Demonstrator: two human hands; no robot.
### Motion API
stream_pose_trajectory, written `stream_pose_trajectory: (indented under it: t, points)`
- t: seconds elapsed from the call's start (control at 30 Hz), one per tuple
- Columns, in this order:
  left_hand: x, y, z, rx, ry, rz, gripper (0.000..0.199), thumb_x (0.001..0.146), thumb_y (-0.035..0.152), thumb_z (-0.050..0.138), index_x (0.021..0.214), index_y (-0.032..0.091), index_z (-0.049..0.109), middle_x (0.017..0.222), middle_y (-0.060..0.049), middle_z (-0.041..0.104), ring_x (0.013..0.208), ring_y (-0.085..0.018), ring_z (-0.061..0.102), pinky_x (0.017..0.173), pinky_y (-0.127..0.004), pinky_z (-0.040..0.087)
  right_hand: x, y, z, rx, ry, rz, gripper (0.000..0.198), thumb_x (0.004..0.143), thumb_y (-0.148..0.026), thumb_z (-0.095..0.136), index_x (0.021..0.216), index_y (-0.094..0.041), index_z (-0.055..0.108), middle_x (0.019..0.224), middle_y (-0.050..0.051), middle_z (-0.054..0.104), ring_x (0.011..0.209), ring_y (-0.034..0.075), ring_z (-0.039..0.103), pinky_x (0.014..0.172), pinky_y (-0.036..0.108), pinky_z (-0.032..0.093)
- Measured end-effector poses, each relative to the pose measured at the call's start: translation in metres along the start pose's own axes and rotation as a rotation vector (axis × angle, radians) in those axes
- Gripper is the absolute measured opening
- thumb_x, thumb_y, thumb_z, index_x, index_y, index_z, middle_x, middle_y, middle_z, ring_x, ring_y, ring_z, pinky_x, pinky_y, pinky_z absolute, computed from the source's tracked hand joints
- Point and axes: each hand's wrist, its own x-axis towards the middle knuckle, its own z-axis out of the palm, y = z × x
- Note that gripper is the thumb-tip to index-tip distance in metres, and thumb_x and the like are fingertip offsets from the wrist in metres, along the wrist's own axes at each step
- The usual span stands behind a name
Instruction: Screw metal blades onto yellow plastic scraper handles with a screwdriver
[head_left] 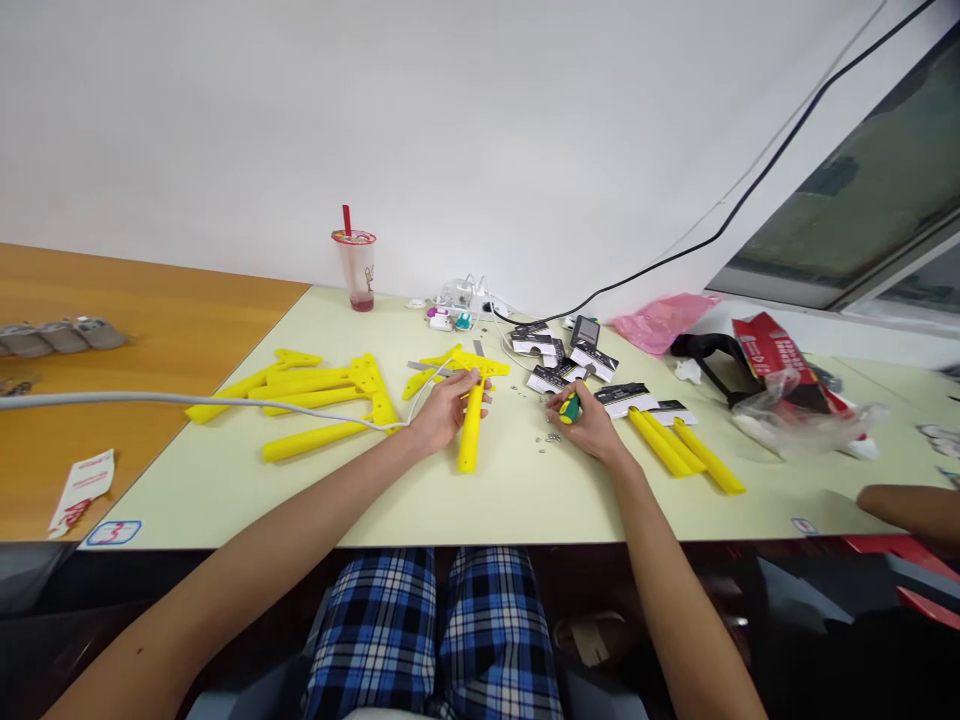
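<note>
My left hand (441, 415) is closed around a yellow T-shaped scraper handle (469, 430), its grip pointing toward me. A white cable (300, 408) runs past my left wrist. Closed on a green and yellow screwdriver (570, 408), my right hand (590, 428) rests low over the table; the screwdriver's shaft is hard to make out. Beside its fingers lie several small metal screws (553, 437). Just behind the held handle are more yellow pieces and thin metal blades (478, 348). To the left several similar yellow handles (322, 452) lie in a pile.
Black-and-white cards (595, 360) and yellow tubes (709, 458) lie to the right. Behind stand a plastic cup with straw (357, 272) and a power strip (457, 294). A pink bag (664, 322) and red package (784, 362) sit farther right, near another person's arm (911, 510).
</note>
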Motion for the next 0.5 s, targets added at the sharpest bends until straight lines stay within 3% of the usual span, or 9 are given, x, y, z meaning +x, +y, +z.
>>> stream_pose_trajectory:
  t: [0.5]
  points:
    - [-0.003, -0.0013, 0.0019, 0.061, -0.028, -0.011, 0.033, 0.084, 0.038, 0.094, 0.1, 0.018, 0.072, 0.105, -0.008, 0.075, 0.079, -0.015, 0.068, 0.067, -0.029, 0.06, 0.0061, 0.0045, 0.0057, -0.007, 0.012, 0.007, 0.043, 0.086, -0.058, 0.078, 0.101, -0.029, 0.05, 0.101, 0.011, 0.079, 0.094, 0.032, 0.077, 0.082, 0.046, 0.061]
